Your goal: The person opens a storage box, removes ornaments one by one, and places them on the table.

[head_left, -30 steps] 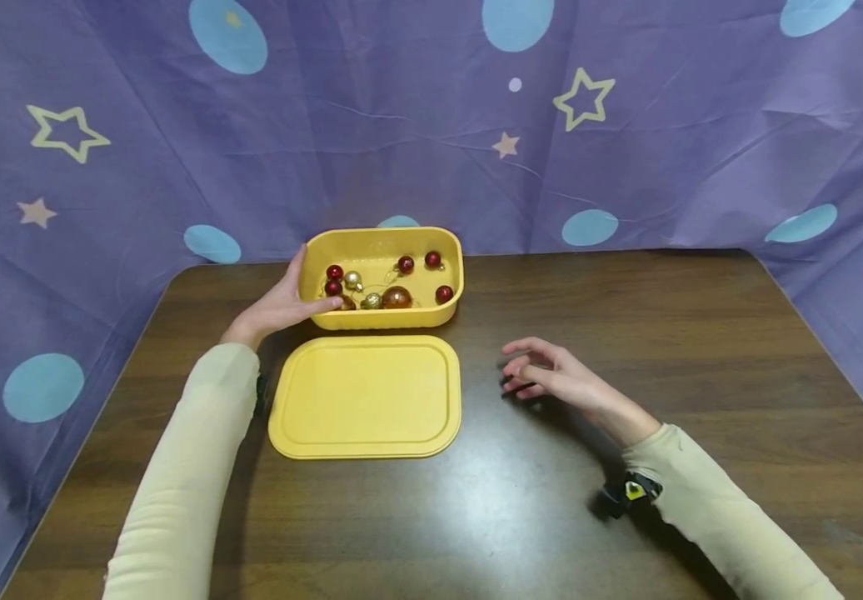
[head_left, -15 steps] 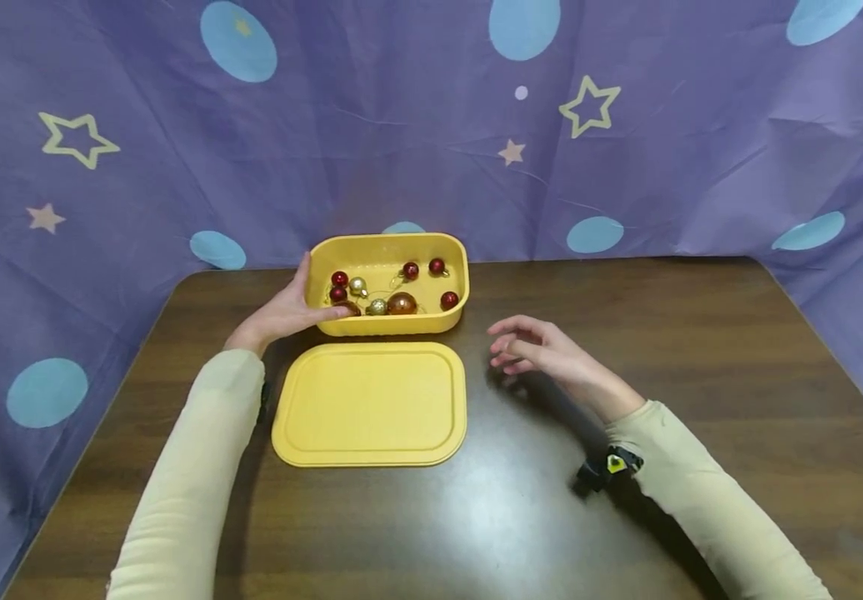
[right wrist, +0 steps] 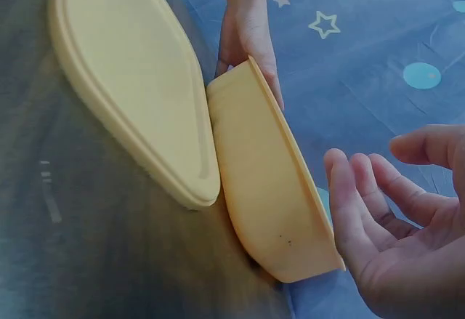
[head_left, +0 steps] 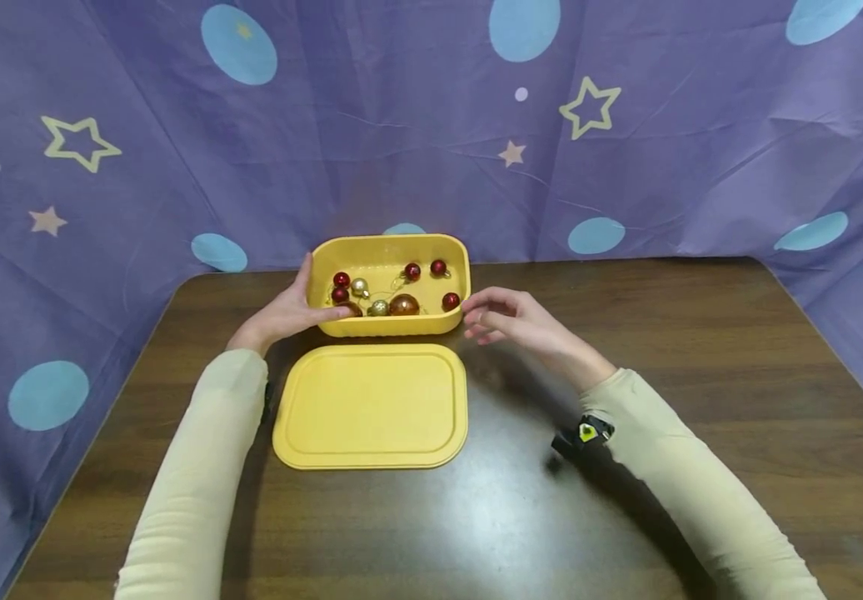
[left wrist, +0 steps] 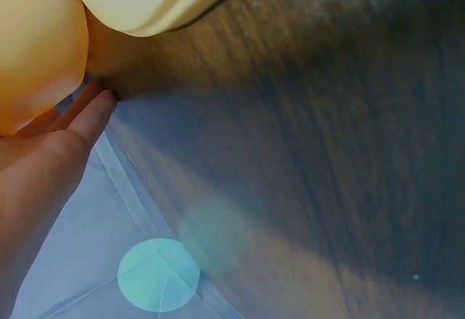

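A yellow plastic box (head_left: 394,327) stands at the back of the table, open at the top. Inside lie small Christmas baubles: several red ones (head_left: 451,301), a gold one (head_left: 379,307) and a larger amber one (head_left: 405,306), some with string loops. My left hand (head_left: 285,315) grips the box's left end, thumb over the front rim and fingers along the outer side. Its matching lid (head_left: 370,408) lies flat just in front. At the box's right end is my right hand (head_left: 517,321), fingers loosely bent and holding nothing; the right wrist view shows the fingers (right wrist: 347,203) beside the end wall.
The brown wooden table (head_left: 664,350) extends to both sides and toward me. Right behind the box hangs a purple cloth (head_left: 401,125) with stars and dots. A black wrist device (head_left: 585,432) sits on the right sleeve.
My right hand has moved left and away from me, from the bare table to the box's right end. The left hand keeps its grip on the box. The head view has shifted slightly.
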Available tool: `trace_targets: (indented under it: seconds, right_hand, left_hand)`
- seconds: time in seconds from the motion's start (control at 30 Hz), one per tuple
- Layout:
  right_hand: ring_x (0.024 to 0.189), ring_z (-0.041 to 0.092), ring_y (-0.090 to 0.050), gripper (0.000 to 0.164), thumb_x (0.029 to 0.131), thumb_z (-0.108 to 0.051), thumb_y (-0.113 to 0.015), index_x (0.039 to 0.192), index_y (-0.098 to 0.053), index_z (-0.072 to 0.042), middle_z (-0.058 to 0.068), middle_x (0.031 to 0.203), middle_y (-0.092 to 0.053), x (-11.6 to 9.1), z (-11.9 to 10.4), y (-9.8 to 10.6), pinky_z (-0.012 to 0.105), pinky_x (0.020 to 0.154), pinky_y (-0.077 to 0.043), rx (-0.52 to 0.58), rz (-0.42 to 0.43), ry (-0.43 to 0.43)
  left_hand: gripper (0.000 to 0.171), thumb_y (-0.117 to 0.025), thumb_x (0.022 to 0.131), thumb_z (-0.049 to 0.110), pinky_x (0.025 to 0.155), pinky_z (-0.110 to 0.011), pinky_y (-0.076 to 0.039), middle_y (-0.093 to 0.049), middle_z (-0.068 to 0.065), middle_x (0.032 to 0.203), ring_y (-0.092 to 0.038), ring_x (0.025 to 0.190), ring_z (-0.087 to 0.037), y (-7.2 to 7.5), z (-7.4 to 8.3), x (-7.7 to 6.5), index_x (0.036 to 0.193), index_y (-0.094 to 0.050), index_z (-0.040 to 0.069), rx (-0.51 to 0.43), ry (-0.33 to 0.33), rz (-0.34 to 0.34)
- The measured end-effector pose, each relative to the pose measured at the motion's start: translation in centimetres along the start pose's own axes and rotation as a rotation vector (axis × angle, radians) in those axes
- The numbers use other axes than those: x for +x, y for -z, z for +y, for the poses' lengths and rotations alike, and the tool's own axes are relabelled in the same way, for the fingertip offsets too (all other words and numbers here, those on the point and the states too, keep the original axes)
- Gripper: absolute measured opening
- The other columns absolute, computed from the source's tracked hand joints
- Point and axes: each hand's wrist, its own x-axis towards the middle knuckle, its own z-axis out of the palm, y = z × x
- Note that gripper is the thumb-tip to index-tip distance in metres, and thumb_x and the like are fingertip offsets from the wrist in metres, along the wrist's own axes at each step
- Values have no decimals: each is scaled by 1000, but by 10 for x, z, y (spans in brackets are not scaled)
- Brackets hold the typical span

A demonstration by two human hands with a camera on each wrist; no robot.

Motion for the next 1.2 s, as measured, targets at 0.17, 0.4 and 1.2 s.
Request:
trace_targets:
  seconds: [0.17, 0.4, 1.2]
  right_hand:
    - [95, 29, -65, 28, 96, 0, -53, 119, -53, 17, 28, 112, -61, 17, -8, -4, 48, 89, -49, -31, -22, 47]
    - [101, 42, -60, 26, 95, 3, -51, 118, -55, 15, 33, 109, -58, 42, -13, -8, 55, 91, -45, -53, -60, 103]
    - [105, 28, -58, 31, 90, 0, -62, 120, -60, 8, 26, 119, -58, 110, 2, -34, 29, 89, -46, -354, -98, 77]
  left_hand:
    - [121, -73, 85, 43, 114, -51, -5, 21, -8, 157, 4, 144, -31, 0, -1, -2, 148, 29, 22, 17, 40, -12]
    - [122, -73, 85, 45, 113, -52, -5, 22, -8, 157, 5, 144, -32, 3, 3, -6, 147, 30, 25, 2, 48, -15]
    - [122, -76, 82, 44, 112, -55, -13, -1, -24, 158, -13, 141, -42, -2, -2, 3, 151, 22, 25, 15, 44, 45]
